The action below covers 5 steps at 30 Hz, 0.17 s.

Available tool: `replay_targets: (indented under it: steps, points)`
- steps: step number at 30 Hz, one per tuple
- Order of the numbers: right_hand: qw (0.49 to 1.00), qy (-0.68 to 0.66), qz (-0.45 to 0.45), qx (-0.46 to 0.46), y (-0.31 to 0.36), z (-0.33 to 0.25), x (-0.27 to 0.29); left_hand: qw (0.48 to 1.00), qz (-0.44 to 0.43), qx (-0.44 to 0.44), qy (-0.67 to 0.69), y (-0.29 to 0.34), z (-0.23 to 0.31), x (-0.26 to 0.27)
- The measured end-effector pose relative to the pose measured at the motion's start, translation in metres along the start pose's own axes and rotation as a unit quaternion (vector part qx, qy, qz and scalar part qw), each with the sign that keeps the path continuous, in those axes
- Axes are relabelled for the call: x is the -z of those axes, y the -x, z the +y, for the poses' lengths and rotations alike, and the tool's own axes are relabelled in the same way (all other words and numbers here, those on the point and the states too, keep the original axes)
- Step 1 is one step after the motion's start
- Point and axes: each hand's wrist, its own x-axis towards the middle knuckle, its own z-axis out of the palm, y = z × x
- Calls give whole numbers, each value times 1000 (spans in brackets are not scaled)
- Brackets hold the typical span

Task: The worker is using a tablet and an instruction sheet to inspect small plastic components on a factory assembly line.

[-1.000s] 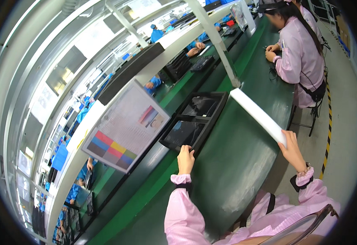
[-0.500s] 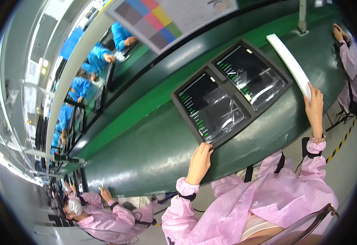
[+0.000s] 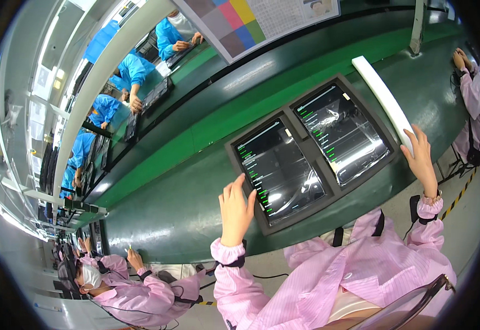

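A dark grey two-compartment tray [image 3: 318,159] lies on the green bench. In it sit a left screen panel [image 3: 281,173] and a right screen panel [image 3: 343,132], both lit with small green and white lines on black and covered by shiny clear film. My left hand [image 3: 235,212] is at the tray's left edge with its fingers apart; whether the fingertips touch the rim I cannot tell. To the right of the tray lies a white, slightly curved strip [image 3: 380,96]. The spread fingers of my right hand [image 3: 422,160] rest at its near end.
A grey post [image 3: 417,30] stands at the bench's far right. A printed board with colour squares [image 3: 240,25] hangs over the far side. Co-workers in pink sit left [image 3: 141,297] and right [image 3: 473,91]; others in blue [image 3: 132,71] work along the opposite line.
The tray now appears lower in view. My left hand has let go of the tray's near corner and moved up its left edge. My right hand's fingers have spread on the white strip.
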Motion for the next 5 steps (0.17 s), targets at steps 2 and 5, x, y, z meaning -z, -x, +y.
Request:
replay_targets:
  steps: [2, 5]
  points:
    - [1000, 5, -10, 6, 1, -5, 0, 999, -7, -17, -42, -13, -8, -7]
    - [999, -11, -28, 19, 0, -8, -3, 997, -28, -30, -58, -20, -16, -18]
